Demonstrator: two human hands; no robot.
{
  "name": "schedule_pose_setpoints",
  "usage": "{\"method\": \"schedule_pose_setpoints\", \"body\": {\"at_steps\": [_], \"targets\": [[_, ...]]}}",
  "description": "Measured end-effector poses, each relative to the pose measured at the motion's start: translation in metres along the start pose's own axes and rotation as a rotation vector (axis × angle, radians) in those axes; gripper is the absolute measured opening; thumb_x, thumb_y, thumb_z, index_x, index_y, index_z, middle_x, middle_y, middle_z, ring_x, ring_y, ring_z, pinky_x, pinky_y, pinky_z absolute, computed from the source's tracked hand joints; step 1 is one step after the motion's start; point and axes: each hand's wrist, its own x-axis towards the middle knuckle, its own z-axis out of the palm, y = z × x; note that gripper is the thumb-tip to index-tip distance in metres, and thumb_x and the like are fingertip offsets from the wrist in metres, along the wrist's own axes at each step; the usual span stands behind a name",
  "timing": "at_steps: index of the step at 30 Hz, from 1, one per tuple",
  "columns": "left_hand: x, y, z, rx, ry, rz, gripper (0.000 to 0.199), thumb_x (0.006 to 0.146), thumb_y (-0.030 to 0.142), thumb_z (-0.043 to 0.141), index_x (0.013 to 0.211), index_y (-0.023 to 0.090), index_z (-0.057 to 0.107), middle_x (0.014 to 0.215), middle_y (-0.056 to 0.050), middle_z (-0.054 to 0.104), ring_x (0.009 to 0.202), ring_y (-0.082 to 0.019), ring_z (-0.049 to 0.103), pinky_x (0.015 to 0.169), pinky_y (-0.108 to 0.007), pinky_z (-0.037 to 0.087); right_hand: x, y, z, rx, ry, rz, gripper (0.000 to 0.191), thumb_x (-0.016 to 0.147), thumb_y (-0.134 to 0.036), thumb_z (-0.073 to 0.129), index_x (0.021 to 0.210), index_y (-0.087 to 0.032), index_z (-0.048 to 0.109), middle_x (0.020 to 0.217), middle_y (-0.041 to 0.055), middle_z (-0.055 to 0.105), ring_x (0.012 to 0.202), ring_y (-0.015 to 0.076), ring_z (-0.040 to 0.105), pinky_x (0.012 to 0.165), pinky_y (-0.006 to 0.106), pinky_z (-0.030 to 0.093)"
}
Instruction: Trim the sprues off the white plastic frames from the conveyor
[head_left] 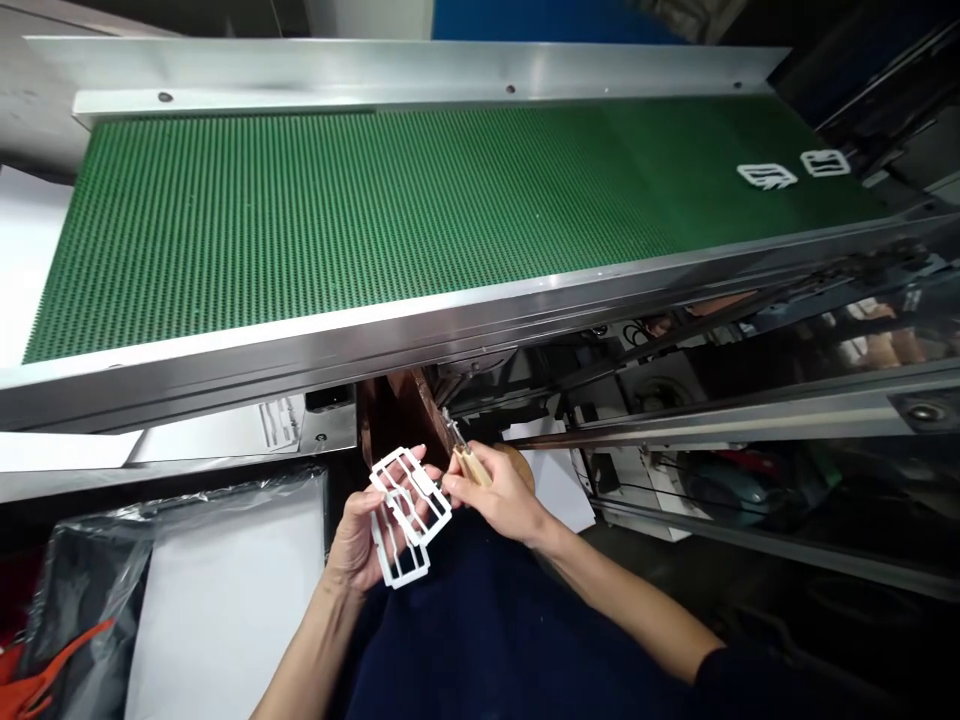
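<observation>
Low in the middle, my left hand (361,535) holds two white plastic frames (411,497), one overlapping the other, each with thin inner bars. Just to their right, my right hand (499,492) is closed around a small hand tool (472,468) with tan handles and a metal tip pointing up. The fingertips of my right hand are close to the upper frame's right edge; whether they touch it is hard to tell.
A green conveyor belt (360,210) with metal rails crosses above my hands. Two white pieces (766,177) lie at its right end. At lower left is a plastic-lined container (225,600); metal machine bars (720,425) stretch along the right.
</observation>
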Motion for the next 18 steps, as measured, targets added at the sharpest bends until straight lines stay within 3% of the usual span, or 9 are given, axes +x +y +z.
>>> {"method": "schedule_pose_setpoints", "body": {"at_steps": [3, 7, 11, 15, 18], "targets": [[0.001, -0.001, -0.001, 0.011, 0.008, 0.021, 0.064, 0.064, 0.026, 0.065, 0.126, 0.019, 0.050, 0.106, -0.010, 0.065, 0.092, -0.027, 0.062, 0.080, -0.036, 0.051, -0.001, 0.006, 0.010, 0.027, -0.032, -0.010, 0.015, 0.072, -0.024, 0.062, 0.072, -0.017, 0.048, 0.064, -0.0034, 0.048, 0.058, 0.0093, 0.044, 0.057, 0.023, 0.037], [-0.002, 0.009, 0.001, 0.155, 0.078, 0.068, 0.048, 0.071, 0.025, 0.066, 0.117, 0.018, 0.056, 0.105, -0.008, 0.064, 0.087, -0.021, 0.062, 0.077, -0.029, 0.051, -0.001, 0.007, 0.013, 0.028, -0.012, -0.058, 0.017, 0.071, -0.023, 0.063, 0.071, -0.017, 0.047, 0.066, -0.0036, 0.045, 0.059, 0.0088, 0.040, 0.057, 0.023, 0.034], [-0.003, 0.029, 0.002, 0.381, 0.262, 0.121, 0.023, 0.078, 0.032, 0.064, 0.094, 0.015, 0.063, 0.078, -0.003, 0.065, 0.063, -0.012, 0.058, 0.058, -0.021, 0.049, 0.001, 0.009, 0.009, -0.010, -0.017, -0.074, 0.018, 0.072, -0.023, 0.064, 0.073, -0.017, 0.048, 0.068, -0.0029, 0.046, 0.062, 0.0098, 0.042, 0.060, 0.024, 0.035], [0.000, 0.041, -0.001, 0.555, 0.429, 0.146, 0.027, 0.073, 0.033, 0.070, 0.064, 0.014, 0.053, 0.055, 0.004, 0.053, 0.043, -0.006, 0.043, 0.039, -0.014, 0.033, 0.001, 0.010, 0.006, 0.012, -0.021, -0.059, 0.018, 0.074, -0.026, 0.063, 0.075, -0.017, 0.048, 0.069, -0.0023, 0.048, 0.063, 0.0104, 0.043, 0.061, 0.024, 0.036], [0.000, 0.037, -0.004, 0.735, 0.370, 0.099, 0.022, 0.066, 0.026, 0.075, 0.068, 0.014, 0.056, 0.058, 0.003, 0.055, 0.045, -0.006, 0.043, 0.042, -0.014, 0.033, 0.001, 0.011, 0.004, 0.018, -0.016, -0.068, 0.018, 0.074, -0.028, 0.063, 0.075, -0.017, 0.049, 0.067, -0.0022, 0.048, 0.062, 0.0105, 0.043, 0.061, 0.025, 0.036]]}}
